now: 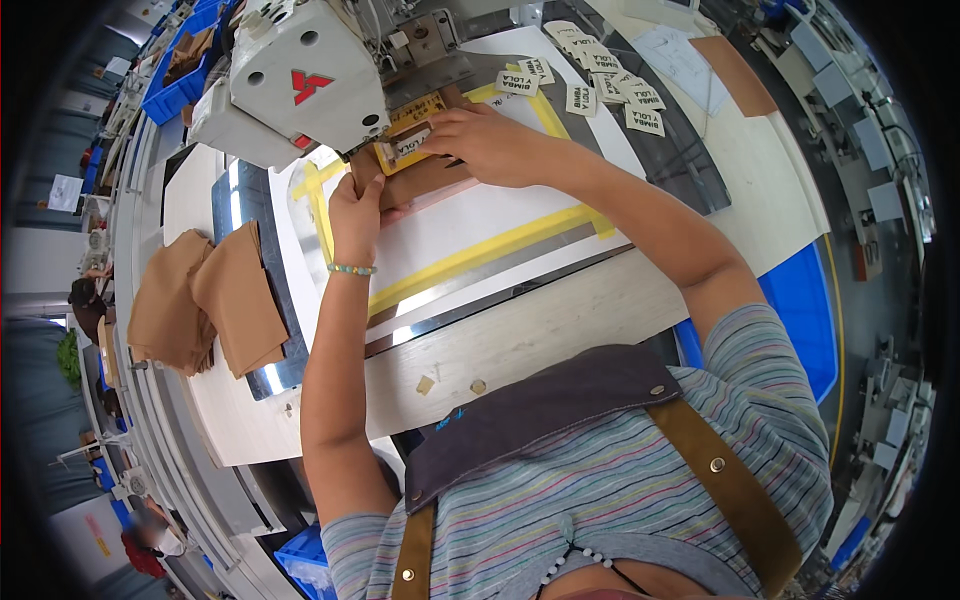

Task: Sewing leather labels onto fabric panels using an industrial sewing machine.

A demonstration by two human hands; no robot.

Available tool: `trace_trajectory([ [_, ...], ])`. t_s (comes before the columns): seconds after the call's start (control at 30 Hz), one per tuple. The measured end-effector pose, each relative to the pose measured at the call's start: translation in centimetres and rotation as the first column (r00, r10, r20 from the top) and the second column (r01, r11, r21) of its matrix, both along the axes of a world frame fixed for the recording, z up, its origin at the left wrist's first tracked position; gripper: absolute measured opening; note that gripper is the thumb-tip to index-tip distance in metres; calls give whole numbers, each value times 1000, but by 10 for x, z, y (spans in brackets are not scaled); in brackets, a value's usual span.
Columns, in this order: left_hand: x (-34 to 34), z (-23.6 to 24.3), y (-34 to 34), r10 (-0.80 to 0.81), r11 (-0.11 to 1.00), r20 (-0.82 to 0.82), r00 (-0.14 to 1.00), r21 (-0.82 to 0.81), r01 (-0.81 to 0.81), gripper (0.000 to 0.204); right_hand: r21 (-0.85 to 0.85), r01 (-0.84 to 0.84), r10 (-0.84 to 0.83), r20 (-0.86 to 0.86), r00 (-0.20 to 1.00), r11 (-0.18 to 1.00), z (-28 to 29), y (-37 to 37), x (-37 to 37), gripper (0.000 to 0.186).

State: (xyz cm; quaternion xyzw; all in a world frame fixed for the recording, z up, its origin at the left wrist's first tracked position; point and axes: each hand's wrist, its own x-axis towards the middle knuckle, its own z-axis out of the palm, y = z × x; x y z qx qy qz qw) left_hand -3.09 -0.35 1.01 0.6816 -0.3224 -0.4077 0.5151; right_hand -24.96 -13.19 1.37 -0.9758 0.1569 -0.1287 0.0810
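A brown fabric piece (430, 183) lies under the head of a white sewing machine (305, 80). On top of it sits a yellow-framed template (412, 112), with a cream label (408, 150) showing in its opening. My left hand (356, 205), a beaded bracelet at its wrist, grips the near left edge of the fabric between thumb and fingers. From the right, my right hand (495, 147) reaches over the fabric, its bent fingers holding the template's right side by the label. The machine's head hides the needle area.
Loose cream labels (605, 75) lie scattered at the far right of the plate. Brown fabric stacks (240, 300) rest on the left. Yellow tape (480, 255) borders the white sheet around the work. A blue bin (805, 310) stands beyond the table's right edge.
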Motion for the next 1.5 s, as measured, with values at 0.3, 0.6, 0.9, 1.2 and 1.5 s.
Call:
trace_trajectory([
  [0.3,-12,4,102,100,986,48,994,-136,-93,16,30,383,-375,-155,914,923,45,4,-21,38],
  [0.6,15,36,193,286,915,-59,956,-279,-291,19,38,79,-84,140,987,996,28,22,13,35],
  [0.9,6,36,204,286,897,-76,955,-329,-295,25,-34,60,-59,15,998,998,-12,42,76,24],
  [1.2,122,24,387,852,425,41,522,-637,-643,33,225,94,-164,312,936,970,3,21,-8,34],
  [1.5,96,-141,584,981,-38,148,-127,-489,-871,50,386,261,-346,168,923,885,-1,13,-29,35],
])
